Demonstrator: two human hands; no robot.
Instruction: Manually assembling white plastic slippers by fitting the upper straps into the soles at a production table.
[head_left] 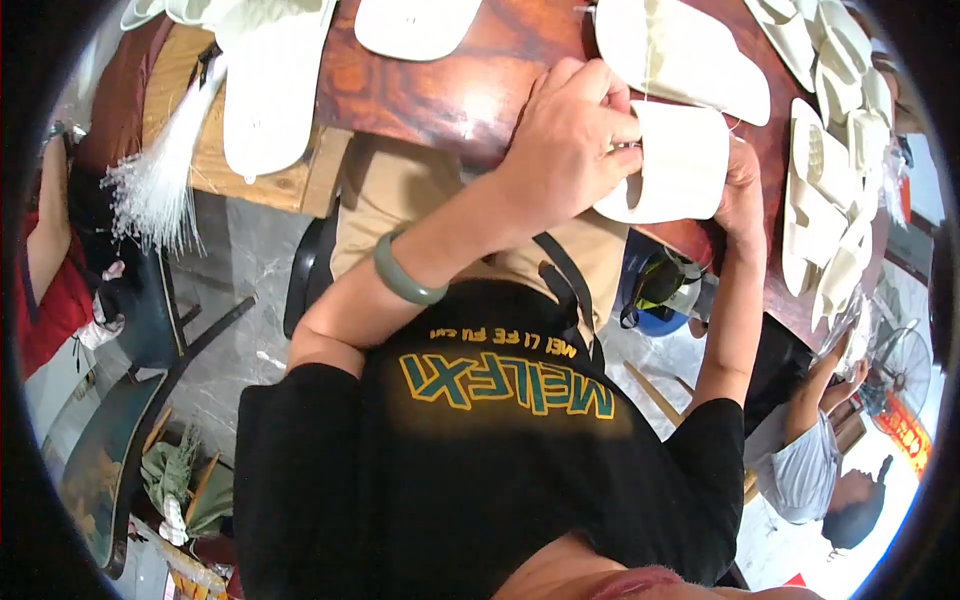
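Note:
A white slide slipper (685,160) is held up at the table's near edge. My right hand (742,190) grips its right edge, the fingers partly hidden behind it. At its left side my left hand (580,140) is closed, thumb and fingers pinched together by the strap's edge; what lies between them is too small to make out. Just beyond, a second white slipper (700,65) rests on the table, with a thin clear strand (648,80) running near the held one.
On the brown wooden table (430,100) lie more white slippers (270,100) at left and a pile of slippers (840,170) at right. A bundle of clear plastic strands (165,175) hangs off the left edge. Other people sit at left (45,240) and right (805,470).

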